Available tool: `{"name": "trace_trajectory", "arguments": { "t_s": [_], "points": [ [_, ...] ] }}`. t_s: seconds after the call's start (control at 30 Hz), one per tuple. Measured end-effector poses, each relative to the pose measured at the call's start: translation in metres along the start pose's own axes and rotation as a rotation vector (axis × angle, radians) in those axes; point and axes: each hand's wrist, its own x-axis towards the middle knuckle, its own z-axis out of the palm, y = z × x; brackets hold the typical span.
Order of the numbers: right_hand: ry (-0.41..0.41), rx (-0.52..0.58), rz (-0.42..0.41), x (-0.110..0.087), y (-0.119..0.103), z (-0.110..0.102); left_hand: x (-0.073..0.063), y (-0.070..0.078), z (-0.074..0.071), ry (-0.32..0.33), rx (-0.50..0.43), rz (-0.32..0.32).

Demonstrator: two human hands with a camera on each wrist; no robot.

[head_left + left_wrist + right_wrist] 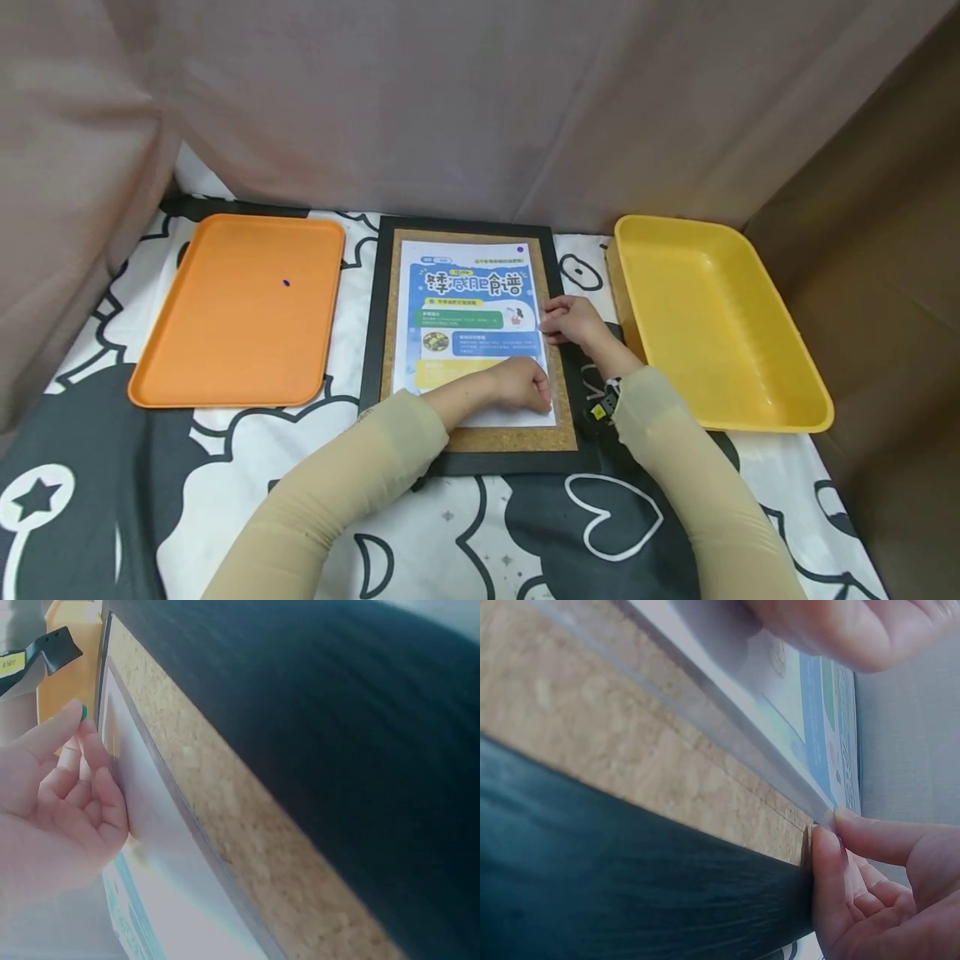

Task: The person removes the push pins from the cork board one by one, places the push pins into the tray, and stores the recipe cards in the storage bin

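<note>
Brown curtain (pixel 465 108) hung behind the patterned cloth (pixel 225 517) on which everything lay. At the far left stood the orange tray (pixel 240 342), with one blue pin (pixel 286 283), or what looked like a pin, lying loose on it; that one had apparently yet to be used.

To its right lay the board (pixel 517 439), cork in a black frame, and the printed sheet (pixel 465 343) lay face up on the cork, inside the frame. Its top left corner showed no pin, and its bottom left was hidden behind the left sleeve (pixel 315 500), so whether anything fixed it there could not be told.

Above the lower right of the sheet was the left hand (pixel 520 385), its thumb and forefinger pinching a green pin (pixel 84 712); the left wrist view showed that pin up off the paper, not pushed in. At the top right corner sat a purple pin (pixel 521 250), the only fastening that could be made out.

Further right, the right hand (pixel 573 323) held the sheet's right edge between its fingers (pixel 870 836), and that edge stood slightly off the cork. By appearances, then, one corner was done and most of the fastening was left. Last came the yellow bin (pixel 720 325), beside the board.
</note>
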Motion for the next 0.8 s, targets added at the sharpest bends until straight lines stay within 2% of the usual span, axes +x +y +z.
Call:
{"name": "trace_trajectory", "arguments": {
  "t_s": [0.43, 0.57, 0.8],
  "points": [
    [-0.014, 0.014, -0.010, 0.000, 0.002, -0.001, -0.003, -0.006, -0.014, 0.113, -0.052, -0.010],
    [-0.007, -0.009, 0.010, 0.000, 0.003, -0.001, -0.008, -0.007, -0.023, 0.142, -0.064, -0.022],
    [-0.002, -0.010, 0.000, -0.001, 0.003, -0.001, -0.019, -0.013, -0.044, 0.222, -0.078, -0.082]
  ]
}}
